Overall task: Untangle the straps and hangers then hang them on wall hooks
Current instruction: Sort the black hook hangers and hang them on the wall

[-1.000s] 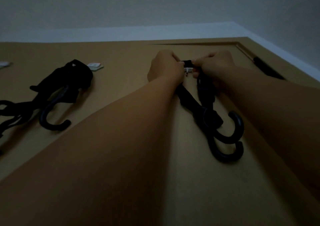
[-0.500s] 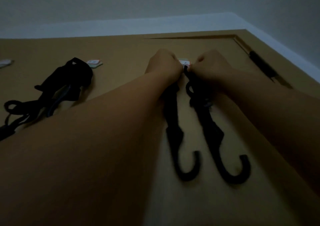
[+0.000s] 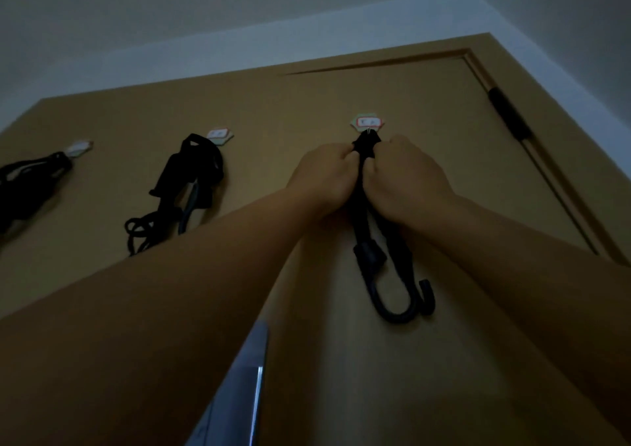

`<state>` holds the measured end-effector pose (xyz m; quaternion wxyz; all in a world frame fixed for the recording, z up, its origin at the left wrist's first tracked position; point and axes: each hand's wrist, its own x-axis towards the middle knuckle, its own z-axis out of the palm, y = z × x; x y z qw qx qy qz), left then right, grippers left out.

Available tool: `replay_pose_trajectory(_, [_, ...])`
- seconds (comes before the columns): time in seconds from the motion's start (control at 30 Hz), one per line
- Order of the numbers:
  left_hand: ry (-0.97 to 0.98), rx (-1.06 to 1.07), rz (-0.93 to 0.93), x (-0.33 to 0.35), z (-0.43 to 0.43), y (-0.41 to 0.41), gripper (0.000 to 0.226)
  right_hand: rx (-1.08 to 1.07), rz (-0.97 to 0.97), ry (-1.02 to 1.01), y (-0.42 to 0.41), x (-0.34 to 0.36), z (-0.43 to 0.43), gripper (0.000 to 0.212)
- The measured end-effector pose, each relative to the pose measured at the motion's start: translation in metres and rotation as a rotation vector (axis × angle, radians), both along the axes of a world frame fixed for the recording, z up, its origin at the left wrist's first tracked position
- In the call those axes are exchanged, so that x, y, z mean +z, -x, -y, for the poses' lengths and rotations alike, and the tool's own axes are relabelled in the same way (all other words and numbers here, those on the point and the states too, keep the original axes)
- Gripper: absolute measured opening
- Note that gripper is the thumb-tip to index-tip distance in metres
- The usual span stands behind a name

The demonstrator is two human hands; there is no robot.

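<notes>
On the brown door (image 3: 341, 97), a black strap bundle (image 3: 24, 182) hangs from the leftmost hook (image 3: 80, 147), and a second bundle (image 3: 186, 182) from the middle hook (image 3: 221, 135). Further right, the left hand (image 3: 322, 175) and right hand (image 3: 406, 179) each grip, clenched, the black strap (image 3: 367, 145) looped on the right hook (image 3: 368, 123); its curved hangers (image 3: 403, 302) dangle below.

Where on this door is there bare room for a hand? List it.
Bare door runs between the right wall hook and the hinge, and above all hooks. Crowded: both hands on the strap; hung bundles left.
</notes>
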<state>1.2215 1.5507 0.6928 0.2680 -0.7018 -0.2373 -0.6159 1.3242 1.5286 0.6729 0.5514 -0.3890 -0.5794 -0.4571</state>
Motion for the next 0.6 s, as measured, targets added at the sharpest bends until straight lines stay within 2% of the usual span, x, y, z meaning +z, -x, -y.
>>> replay_pose_trajectory(0.13, [0.067,0.031,-0.035,-0.032,0.014,0.018,0.035,0.005,0.019,0.078,0.008,-0.022,0.021,0.031])
replay_pose_trajectory(0.27, [0.244,0.035,-0.05,-0.08,0.034,0.041,0.035,0.064,0.077,0.144,0.03,-0.065,0.046,0.022])
replay_pose_trajectory(0.33, [0.311,0.062,-0.062,-0.107,0.047,0.06,0.032,0.113,0.104,0.177,0.048,-0.094,0.054,0.026])
replay_pose_trajectory(0.47, [0.424,0.194,-0.084,-0.178,0.083,0.121,0.034,0.351,0.063,0.354,0.088,-0.174,0.076,0.027])
replay_pose_trajectory(0.6, [0.602,0.371,-0.052,-0.292,0.143,0.199,0.031,0.655,-0.044,0.564,0.132,-0.28,0.116,0.017])
